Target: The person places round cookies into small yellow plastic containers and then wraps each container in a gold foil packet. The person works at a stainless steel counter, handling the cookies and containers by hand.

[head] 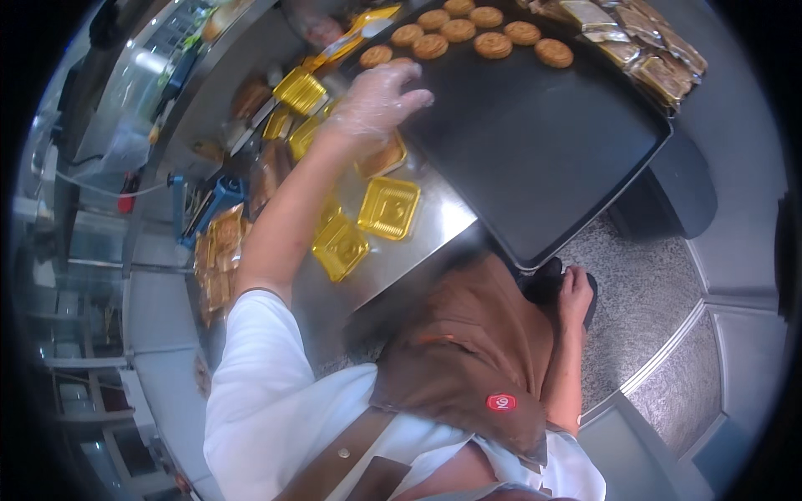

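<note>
My left hand (379, 94), in a clear plastic glove, reaches over the left edge of a dark baking tray (532, 144). Its thumb and forefinger are apart, with only dark tray visible between them. One round golden pastry (401, 62) at the fingers is partly hidden by the hand. Several more embossed round pastries (457, 30) lie at the tray's far end. Under the wrist, a gold plastic tray (401, 164) holds a pastry. My bare right hand (575, 294) hangs low beside the tray's near corner, its fingers loosely curled; I cannot see whether it holds anything.
Several gold plastic trays (390, 208) lie on the steel table (432, 241). Wrapped packets are piled beyond the baking tray (658, 75) and at the left (219, 250). A knife (250, 128) and a blue device (216, 203) are farther left. The baking tray's near corner overhangs the table.
</note>
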A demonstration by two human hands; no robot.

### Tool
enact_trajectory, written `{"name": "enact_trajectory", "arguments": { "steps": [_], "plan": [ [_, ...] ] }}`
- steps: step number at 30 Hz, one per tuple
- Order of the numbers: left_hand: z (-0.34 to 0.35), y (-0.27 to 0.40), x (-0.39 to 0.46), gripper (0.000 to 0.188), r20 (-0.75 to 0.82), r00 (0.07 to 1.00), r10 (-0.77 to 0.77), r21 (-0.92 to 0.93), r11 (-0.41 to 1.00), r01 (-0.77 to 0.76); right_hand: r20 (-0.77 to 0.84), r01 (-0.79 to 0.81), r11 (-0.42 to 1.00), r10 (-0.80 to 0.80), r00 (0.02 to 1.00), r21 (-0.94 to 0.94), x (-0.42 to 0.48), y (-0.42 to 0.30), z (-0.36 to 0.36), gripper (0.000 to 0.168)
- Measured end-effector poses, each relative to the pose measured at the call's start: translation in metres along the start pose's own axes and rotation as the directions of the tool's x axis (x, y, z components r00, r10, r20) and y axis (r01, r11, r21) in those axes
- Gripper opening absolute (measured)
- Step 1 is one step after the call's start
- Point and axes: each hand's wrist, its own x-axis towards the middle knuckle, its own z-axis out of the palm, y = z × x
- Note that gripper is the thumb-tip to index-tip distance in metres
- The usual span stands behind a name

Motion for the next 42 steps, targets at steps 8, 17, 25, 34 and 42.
{"name": "enact_trajectory", "arguments": {
  "steps": [8, 17, 25, 34, 42],
  "plan": [
    [0.097, 0.072, 0.147, 0.060, 0.079, 0.938, 0.336, -0.023, 0.942, -0.335, -0.003, -0.054, 0.996, 0.054, 0.999, 0.074, 0.001, -0.006, -0.003, 0.015],
    [0.127, 0.135, 0.225, 0.065, 0.418, 0.889, 0.186, 0.113, 0.961, -0.254, -0.023, -0.068, 0.987, 0.073, 0.997, 0.145, 0.005, -0.010, -0.006, 0.015],
    [0.091, 0.157, 0.175, 0.065, 0.523, 0.842, 0.131, 0.079, 0.976, -0.201, 0.035, -0.130, 0.977, 0.126, 0.991, 0.166, 0.002, -0.008, -0.005, 0.016],
    [0.029, 0.132, 0.055, 0.070, 0.404, 0.885, 0.232, -0.040, 0.971, -0.236, 0.016, -0.074, 0.988, 0.072, 0.997, 0.139, -0.003, 0.008, -0.010, 0.022],
    [-0.062, 0.006, -0.053, 0.071, 0.284, 0.957, -0.066, -0.069, 0.994, 0.089, 0.071, -0.144, 0.971, 0.133, 0.989, 0.190, -0.006, 0.009, -0.020, 0.025]
  ]
}}
